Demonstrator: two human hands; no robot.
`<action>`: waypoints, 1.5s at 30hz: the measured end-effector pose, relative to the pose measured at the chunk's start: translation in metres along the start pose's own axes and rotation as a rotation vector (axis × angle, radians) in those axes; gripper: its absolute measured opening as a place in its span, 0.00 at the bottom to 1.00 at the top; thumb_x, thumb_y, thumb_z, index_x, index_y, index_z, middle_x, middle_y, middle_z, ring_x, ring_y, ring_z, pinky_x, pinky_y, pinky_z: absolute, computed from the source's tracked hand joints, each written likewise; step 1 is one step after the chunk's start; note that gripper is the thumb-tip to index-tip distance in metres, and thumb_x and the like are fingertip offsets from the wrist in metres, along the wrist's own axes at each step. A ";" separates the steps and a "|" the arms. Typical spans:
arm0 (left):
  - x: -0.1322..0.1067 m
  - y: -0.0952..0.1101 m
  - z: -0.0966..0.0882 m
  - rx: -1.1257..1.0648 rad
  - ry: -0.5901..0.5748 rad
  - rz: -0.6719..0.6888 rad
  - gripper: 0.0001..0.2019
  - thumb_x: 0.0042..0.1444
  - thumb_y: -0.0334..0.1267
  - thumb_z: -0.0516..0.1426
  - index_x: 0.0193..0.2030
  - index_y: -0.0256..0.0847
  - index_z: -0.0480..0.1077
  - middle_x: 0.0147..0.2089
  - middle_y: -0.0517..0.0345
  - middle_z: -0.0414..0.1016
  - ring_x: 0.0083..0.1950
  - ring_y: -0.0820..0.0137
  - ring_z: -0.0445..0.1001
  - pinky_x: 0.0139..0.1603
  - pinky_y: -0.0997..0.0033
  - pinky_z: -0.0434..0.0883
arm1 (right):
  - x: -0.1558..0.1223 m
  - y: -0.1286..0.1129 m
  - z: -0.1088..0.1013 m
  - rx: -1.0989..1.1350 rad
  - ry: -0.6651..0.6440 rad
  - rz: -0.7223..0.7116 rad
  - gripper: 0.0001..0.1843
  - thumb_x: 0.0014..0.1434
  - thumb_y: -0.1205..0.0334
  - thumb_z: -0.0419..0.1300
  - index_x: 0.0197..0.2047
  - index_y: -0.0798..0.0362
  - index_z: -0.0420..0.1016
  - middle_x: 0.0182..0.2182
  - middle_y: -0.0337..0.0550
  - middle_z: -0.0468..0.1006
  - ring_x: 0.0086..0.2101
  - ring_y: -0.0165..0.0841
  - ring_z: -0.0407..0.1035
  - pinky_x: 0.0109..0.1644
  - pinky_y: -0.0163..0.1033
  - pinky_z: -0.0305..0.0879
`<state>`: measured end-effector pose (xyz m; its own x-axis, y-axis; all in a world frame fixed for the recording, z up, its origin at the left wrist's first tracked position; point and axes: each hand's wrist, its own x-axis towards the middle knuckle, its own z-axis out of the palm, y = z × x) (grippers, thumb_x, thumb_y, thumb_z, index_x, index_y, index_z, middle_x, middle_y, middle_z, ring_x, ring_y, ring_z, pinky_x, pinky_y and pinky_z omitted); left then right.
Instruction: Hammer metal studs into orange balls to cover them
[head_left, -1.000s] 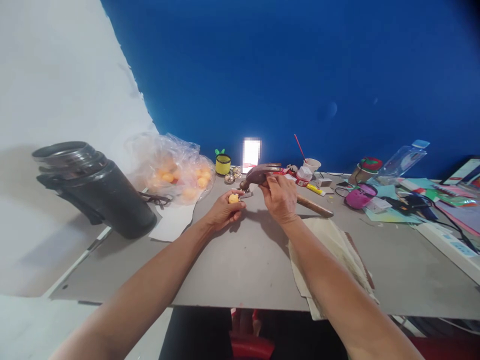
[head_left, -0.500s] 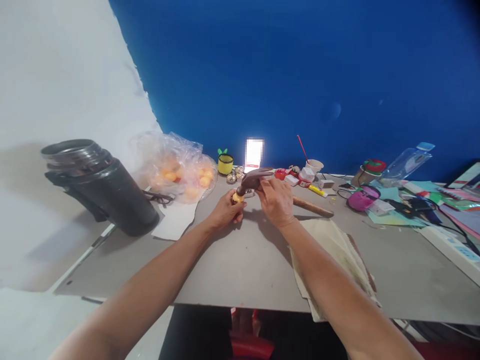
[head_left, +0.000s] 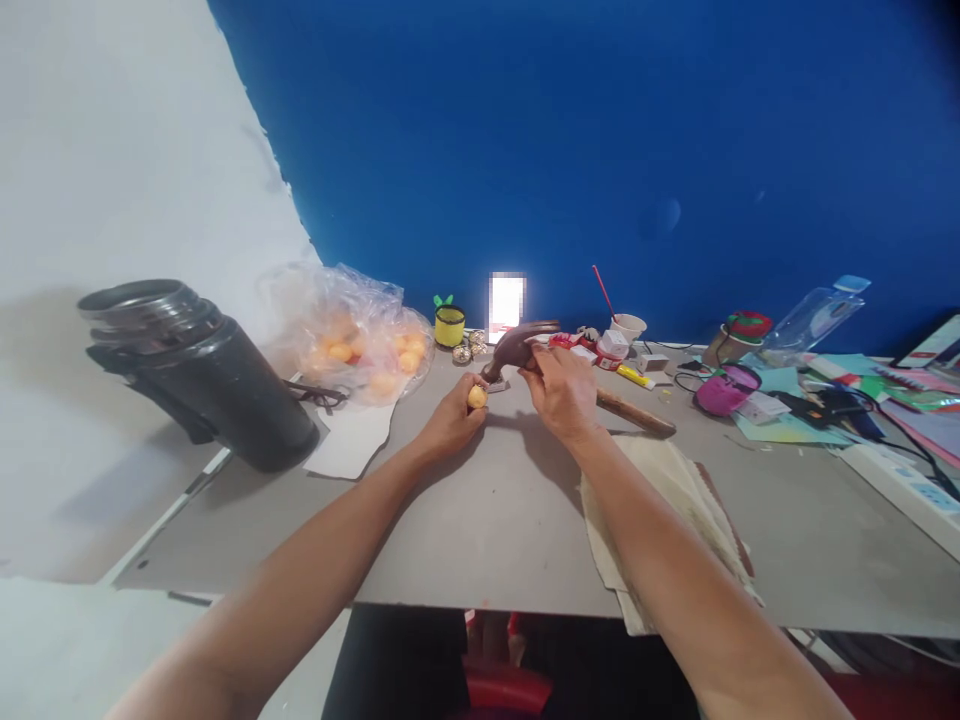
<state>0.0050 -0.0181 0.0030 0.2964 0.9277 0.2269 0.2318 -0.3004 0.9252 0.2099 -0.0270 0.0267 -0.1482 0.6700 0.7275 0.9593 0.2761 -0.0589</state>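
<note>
My left hand (head_left: pixel 454 420) is closed around a small round yellow thing (head_left: pixel 477 397), held just above the table; I cannot make out its kind. My right hand (head_left: pixel 564 392) grips a claw hammer (head_left: pixel 517 345) close to its dark head. The wooden handle (head_left: pixel 636 413) sticks out to the right, past the hand. The hammer's striking end is right behind the yellow thing at my left fingertips; whether they touch is unclear. Behind my hands lie a few shiny gold balls (head_left: pixel 463 354).
A dark thermos (head_left: pixel 217 380) stands at left, beside a clear bag of orange fruit (head_left: pixel 352 345). A folded cloth (head_left: pixel 664 500) lies under my right forearm. Farther back are a yellow basket (head_left: pixel 450 327), a bright phone screen (head_left: pixel 508 305), a paper cup (head_left: pixel 630 328) and a power strip (head_left: pixel 904 490).
The hammer head has lifted off the top of the yellow thing and shifted slightly to the right with my right hand. My left hand has turned the yellow thing a little.
</note>
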 end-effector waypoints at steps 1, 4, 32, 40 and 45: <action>0.001 0.000 0.000 0.030 0.018 0.021 0.15 0.48 0.27 0.60 0.43 0.42 0.68 0.32 0.65 0.68 0.31 0.73 0.63 0.34 0.73 0.61 | 0.000 -0.001 0.000 -0.019 0.031 0.015 0.20 0.71 0.55 0.57 0.61 0.56 0.74 0.40 0.52 0.79 0.42 0.43 0.69 0.45 0.45 0.55; 0.002 0.000 0.000 -0.008 -0.001 -0.024 0.12 0.48 0.29 0.60 0.41 0.41 0.68 0.33 0.63 0.67 0.32 0.72 0.63 0.33 0.73 0.61 | -0.001 -0.005 -0.001 -0.040 0.029 -0.024 0.20 0.72 0.54 0.56 0.61 0.56 0.75 0.39 0.52 0.78 0.41 0.43 0.68 0.45 0.45 0.55; 0.004 0.001 -0.005 0.168 0.006 0.023 0.09 0.46 0.32 0.60 0.37 0.40 0.71 0.30 0.62 0.69 0.31 0.71 0.64 0.33 0.72 0.62 | 0.001 -0.006 -0.008 0.003 0.126 -0.017 0.21 0.73 0.52 0.54 0.62 0.54 0.74 0.41 0.52 0.79 0.42 0.42 0.68 0.46 0.45 0.55; 0.004 0.005 -0.008 0.229 0.022 -0.035 0.09 0.49 0.38 0.59 0.38 0.39 0.71 0.32 0.62 0.71 0.33 0.71 0.67 0.35 0.72 0.64 | 0.000 -0.009 -0.009 -0.019 0.105 -0.085 0.18 0.73 0.55 0.54 0.59 0.54 0.76 0.40 0.51 0.78 0.42 0.41 0.68 0.45 0.44 0.54; 0.004 0.005 -0.006 0.199 0.023 -0.058 0.08 0.48 0.38 0.60 0.36 0.41 0.71 0.32 0.63 0.72 0.33 0.70 0.69 0.35 0.72 0.65 | -0.001 -0.012 -0.008 -0.015 0.073 -0.100 0.18 0.73 0.55 0.54 0.60 0.53 0.76 0.38 0.50 0.78 0.41 0.41 0.67 0.44 0.44 0.54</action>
<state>0.0014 -0.0149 0.0106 0.2564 0.9489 0.1841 0.4274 -0.2822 0.8589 0.2005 -0.0365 0.0318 -0.2262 0.5874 0.7770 0.9441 0.3286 0.0265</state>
